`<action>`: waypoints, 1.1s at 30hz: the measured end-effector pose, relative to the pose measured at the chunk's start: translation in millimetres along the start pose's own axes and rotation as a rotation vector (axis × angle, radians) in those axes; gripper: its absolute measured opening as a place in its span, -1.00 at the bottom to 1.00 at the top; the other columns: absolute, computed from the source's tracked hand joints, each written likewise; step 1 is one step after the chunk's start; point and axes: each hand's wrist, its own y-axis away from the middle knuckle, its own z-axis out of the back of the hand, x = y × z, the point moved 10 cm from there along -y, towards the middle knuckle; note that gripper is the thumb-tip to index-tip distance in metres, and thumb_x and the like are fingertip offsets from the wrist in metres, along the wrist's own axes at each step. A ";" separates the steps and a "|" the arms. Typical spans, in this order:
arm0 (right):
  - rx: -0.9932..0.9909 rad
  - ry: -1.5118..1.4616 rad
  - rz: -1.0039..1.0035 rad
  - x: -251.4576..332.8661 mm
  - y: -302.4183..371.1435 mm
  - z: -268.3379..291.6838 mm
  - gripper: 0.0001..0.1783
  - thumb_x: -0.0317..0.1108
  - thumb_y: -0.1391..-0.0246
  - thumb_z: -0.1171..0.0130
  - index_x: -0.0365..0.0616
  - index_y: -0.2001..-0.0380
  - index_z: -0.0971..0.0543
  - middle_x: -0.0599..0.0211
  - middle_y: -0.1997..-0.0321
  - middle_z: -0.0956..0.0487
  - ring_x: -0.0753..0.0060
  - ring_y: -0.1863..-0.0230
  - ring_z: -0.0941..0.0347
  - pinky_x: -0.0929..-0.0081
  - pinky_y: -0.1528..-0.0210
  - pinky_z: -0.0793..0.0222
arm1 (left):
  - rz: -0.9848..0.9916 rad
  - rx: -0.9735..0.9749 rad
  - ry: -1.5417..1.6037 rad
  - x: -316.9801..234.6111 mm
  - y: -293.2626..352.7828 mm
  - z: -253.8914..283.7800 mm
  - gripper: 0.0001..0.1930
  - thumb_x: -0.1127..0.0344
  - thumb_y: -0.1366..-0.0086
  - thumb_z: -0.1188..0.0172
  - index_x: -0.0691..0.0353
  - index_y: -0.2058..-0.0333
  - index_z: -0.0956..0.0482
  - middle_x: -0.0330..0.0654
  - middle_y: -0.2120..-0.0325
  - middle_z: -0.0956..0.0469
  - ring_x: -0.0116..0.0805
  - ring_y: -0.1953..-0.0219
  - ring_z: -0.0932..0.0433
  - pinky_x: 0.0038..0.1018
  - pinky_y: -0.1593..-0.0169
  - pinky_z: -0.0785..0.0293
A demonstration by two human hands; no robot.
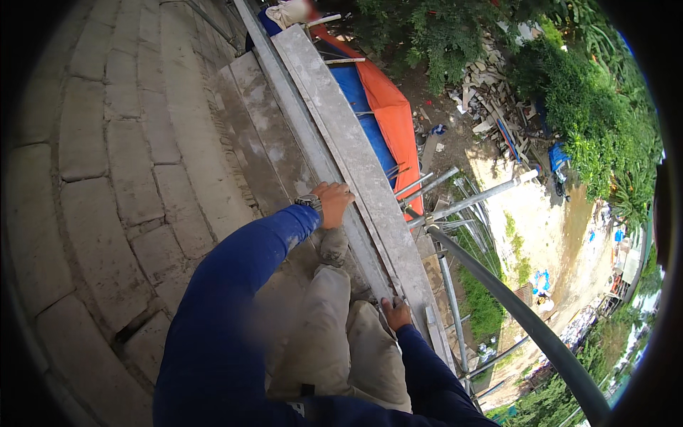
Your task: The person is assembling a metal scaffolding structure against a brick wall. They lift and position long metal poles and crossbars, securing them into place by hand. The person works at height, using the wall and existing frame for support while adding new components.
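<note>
A long grey beam with a raised edge runs diagonally beside a wider grey plank. My left hand, with a dark band at the wrist, curls its fingers over the beam's edge about midway along. Nearer to me, my right hand is closed on the beam's edge by my knee, its thumb on top. Where the fingers wrap underneath is hidden. My dusty shoe rests on the walkway boards left of the beam.
A stone block wall rises on the left. Scaffold tubes and a dark pole stand on the right, above a steep drop. Below lie an orange sheet and rubble. Another person is at the far end.
</note>
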 end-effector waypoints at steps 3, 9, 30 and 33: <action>-0.063 -0.022 0.067 21.4 -53.1 -17.6 -0.39 0.12 -0.22 -0.11 -0.36 0.22 -0.59 -0.46 0.16 -0.57 -0.46 0.00 -0.49 -0.12 -0.06 -0.37 | 0.027 0.069 0.215 -40.1 45.8 -78.4 -0.37 0.15 -0.15 -0.35 0.13 -0.20 -0.45 -0.05 -0.25 -0.36 -0.05 -0.29 -0.34 -0.08 -0.31 -0.25; -0.061 0.002 0.174 68.0 -135.5 -36.8 -0.48 0.03 -0.21 -0.13 -0.35 0.36 -0.56 -0.41 0.22 -0.57 -0.45 0.07 -0.49 -0.10 -0.01 -0.37 | -0.150 0.250 0.473 -157.5 101.2 -225.9 -0.41 0.11 -0.10 -0.35 0.08 -0.14 -0.51 -0.12 -0.15 -0.44 -0.08 -0.21 -0.43 -0.10 -0.20 -0.39; 0.064 -0.073 0.193 175.2 -328.5 -106.5 -0.44 -0.05 -0.21 -0.16 -0.43 0.03 -0.57 -0.38 0.01 -0.57 -0.35 -0.11 -0.48 0.01 -0.15 -0.37 | -0.415 -0.138 0.121 -164.1 -71.4 -274.5 -0.55 0.24 -0.31 -0.03 0.20 -0.15 -0.51 -0.03 -0.19 -0.47 -0.06 -0.40 -0.20 0.16 -0.47 0.10; 0.042 -0.114 0.222 177.7 -332.1 -113.7 -0.44 -0.07 -0.20 -0.18 -0.43 0.01 -0.57 -0.37 -0.01 -0.57 -0.33 -0.13 -0.48 0.05 -0.16 -0.37 | -0.350 -0.190 0.100 -158.7 -101.2 -283.4 -0.60 0.26 -0.32 -0.01 0.16 -0.10 -0.54 -0.03 -0.13 -0.51 -0.09 -0.37 -0.23 0.09 -0.44 0.05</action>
